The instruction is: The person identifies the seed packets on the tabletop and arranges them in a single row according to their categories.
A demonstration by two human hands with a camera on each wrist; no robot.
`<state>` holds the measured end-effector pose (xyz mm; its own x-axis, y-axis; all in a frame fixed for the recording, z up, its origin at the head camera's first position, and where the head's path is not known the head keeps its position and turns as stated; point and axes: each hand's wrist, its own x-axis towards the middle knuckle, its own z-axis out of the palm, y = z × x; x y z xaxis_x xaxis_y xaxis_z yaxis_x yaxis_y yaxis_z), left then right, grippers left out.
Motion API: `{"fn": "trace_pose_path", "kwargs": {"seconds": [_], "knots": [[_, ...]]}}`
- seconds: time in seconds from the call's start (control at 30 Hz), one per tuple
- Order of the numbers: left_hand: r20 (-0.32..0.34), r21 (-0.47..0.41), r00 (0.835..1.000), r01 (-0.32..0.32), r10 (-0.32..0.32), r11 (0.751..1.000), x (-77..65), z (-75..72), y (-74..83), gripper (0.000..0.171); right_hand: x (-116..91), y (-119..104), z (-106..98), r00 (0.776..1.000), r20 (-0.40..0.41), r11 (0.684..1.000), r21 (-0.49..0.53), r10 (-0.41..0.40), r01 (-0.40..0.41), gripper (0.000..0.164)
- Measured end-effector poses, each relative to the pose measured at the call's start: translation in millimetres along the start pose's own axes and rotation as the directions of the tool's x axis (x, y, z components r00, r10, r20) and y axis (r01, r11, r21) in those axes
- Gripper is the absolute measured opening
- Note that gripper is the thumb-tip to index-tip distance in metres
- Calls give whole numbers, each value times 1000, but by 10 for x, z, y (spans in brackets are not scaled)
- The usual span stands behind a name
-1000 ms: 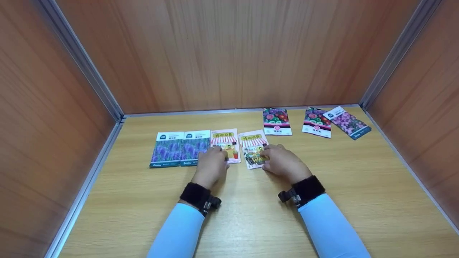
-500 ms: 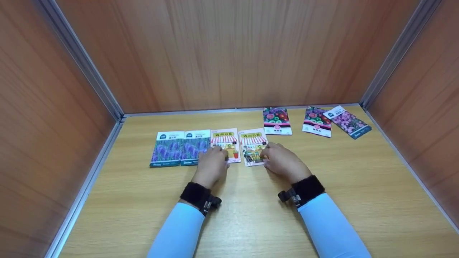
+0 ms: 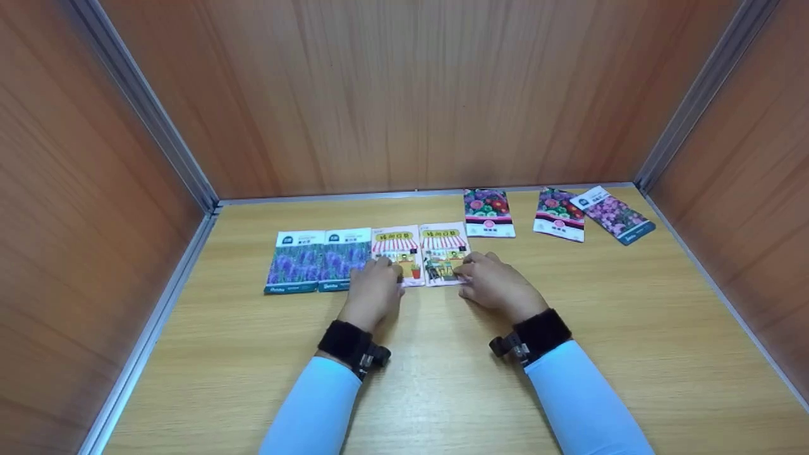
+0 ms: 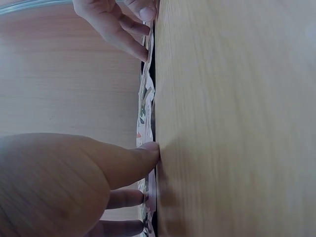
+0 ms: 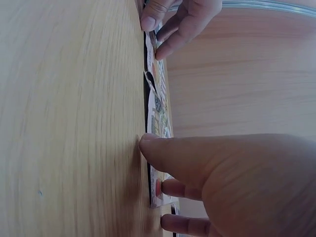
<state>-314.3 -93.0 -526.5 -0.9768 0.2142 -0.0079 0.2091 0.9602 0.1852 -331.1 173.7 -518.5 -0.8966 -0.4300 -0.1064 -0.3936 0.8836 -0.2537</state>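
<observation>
My left hand (image 3: 373, 287) rests on the lower part of a pink seed packet (image 3: 396, 240) with a striped awning picture. Its thumb (image 4: 143, 155) lies at the packet's near edge, and straight fingertips touch the top. A matching awning packet (image 3: 444, 246) lies directly right, side edges meeting. My right hand (image 3: 502, 287) touches that packet's lower right, with the thumb (image 5: 155, 148) at the near edge and fingertips on its face. Two purple-flower packets, an outer one (image 3: 294, 265) and an inner one (image 3: 344, 253), continue the row leftward; my left hand covers the inner one's lower right corner.
At the back stands a red-and-purple flower packet (image 3: 488, 215) lying flat near the wall. Further right, a similar packet (image 3: 558, 218) is partly overlapped by a slanted pink-flower packet (image 3: 613, 215). Wood-grain panels (image 3: 417, 95) enclose the table (image 3: 436, 392) on three sides.
The right awning packet has straightened from a tilt and slid up and left against its neighbour, pushed by my right hand. My left hand has stayed in place.
</observation>
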Motion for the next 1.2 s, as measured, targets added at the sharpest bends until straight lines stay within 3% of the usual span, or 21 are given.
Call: {"fn": "trace_pose_path", "kwargs": {"seconds": [0.57, 0.73, 1.2], "knots": [[-13, -12, 1000, -3, 3, 1000, 0, -3, 2, 25, 4, -20, -8, 999, 30, 1000, 3, 21, -21, 52], [-23, -17, 1000, -8, 8, 1000, 8, 1, -1, 25, 4, 14, -30, 998, 38, 996, 73, 53, -55, 54], [4, -29, 1000, 13, -13, 1000, 8, 4, -11, 36, 71, 459, -67, 976, -18, 967, 139, 217, -213, 68]]}}
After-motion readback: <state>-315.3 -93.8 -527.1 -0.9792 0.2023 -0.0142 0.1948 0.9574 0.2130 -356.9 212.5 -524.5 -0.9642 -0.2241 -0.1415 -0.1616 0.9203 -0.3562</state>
